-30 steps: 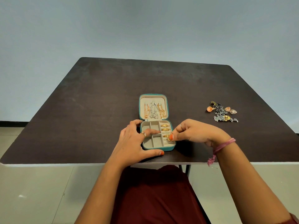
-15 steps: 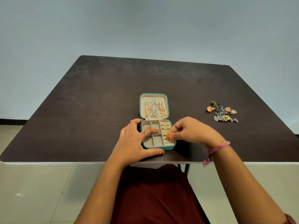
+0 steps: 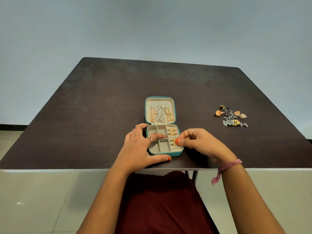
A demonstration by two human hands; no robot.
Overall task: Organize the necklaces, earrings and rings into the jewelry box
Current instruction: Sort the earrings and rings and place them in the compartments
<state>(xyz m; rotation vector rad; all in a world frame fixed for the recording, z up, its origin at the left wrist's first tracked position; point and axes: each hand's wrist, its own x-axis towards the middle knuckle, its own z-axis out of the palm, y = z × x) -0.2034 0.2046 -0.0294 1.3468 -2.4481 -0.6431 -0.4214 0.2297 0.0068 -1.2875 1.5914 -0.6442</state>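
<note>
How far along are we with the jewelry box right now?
Done: the necklaces hang in the lid of the jewelry box, and four rings sit in the right-hand slots. In hand: the left hand steadies the box while the right hand works at the ring slots. Left: the earrings lie loose on the table.

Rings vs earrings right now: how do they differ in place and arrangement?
The rings sit inside the jewelry box, lined up in its right-hand slots; the earrings lie loose on the table, right of the box. The right hand reaches the rings; no hand is near the earrings. Both include gold-coloured pieces.
</note>
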